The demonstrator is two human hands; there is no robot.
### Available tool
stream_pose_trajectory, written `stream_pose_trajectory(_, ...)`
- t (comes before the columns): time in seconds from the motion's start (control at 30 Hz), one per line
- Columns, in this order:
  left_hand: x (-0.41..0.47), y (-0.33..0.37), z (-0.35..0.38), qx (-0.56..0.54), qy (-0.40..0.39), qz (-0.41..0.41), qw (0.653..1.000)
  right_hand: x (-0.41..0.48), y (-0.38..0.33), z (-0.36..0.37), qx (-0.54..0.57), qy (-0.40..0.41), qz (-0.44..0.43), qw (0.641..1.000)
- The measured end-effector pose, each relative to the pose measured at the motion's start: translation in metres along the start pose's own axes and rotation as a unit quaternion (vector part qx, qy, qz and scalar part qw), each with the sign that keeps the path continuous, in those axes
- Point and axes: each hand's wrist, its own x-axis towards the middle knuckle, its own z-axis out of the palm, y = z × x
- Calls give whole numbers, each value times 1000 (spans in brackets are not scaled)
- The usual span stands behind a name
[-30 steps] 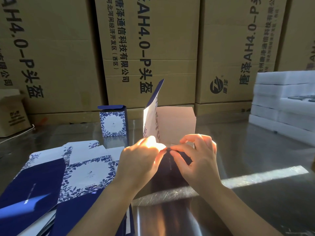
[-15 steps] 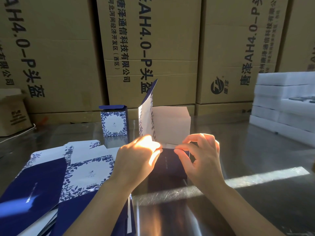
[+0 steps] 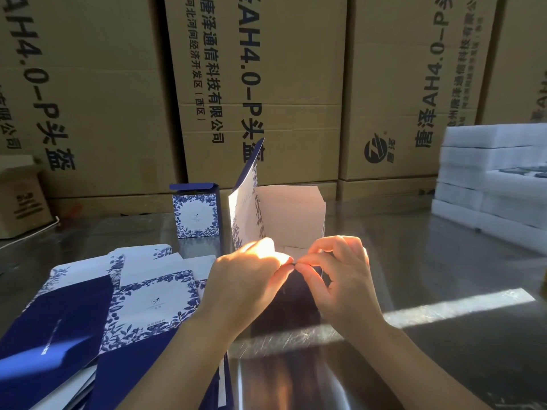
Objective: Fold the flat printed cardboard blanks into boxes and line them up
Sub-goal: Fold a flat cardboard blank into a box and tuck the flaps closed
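Blanks of flat blue-and-white printed cardboard [image 3: 142,297] lie fanned in a loose pile at the left of the reflective metal table [image 3: 429,247]. Behind them, one finished blue-and-white floral box [image 3: 196,214] stands upright with its top flap closed. At centre, the partly folded cardboard box [image 3: 291,220] stands on the table, white inner walls exposed and one printed panel raised. The left hand [image 3: 245,279] and the right hand [image 3: 340,279] meet at its near edge, each pinching a flap with curled fingers. Stacked white foam blocks [image 3: 497,179] sit at far right. Brown corrugated cartons [image 3: 290,84] line the back.
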Motion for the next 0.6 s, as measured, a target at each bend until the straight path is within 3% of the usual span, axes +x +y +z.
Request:
stream_pose_trajectory(0.4, 0, -5, 5, -7, -17, -15, 1000, 2, 5, -1, -16, 36, -22, 999)
stream_pose_trajectory(0.6, -1, -9, 4, -6, -21, -21, 1000, 3, 7, -2, -10, 15, -10, 1000)
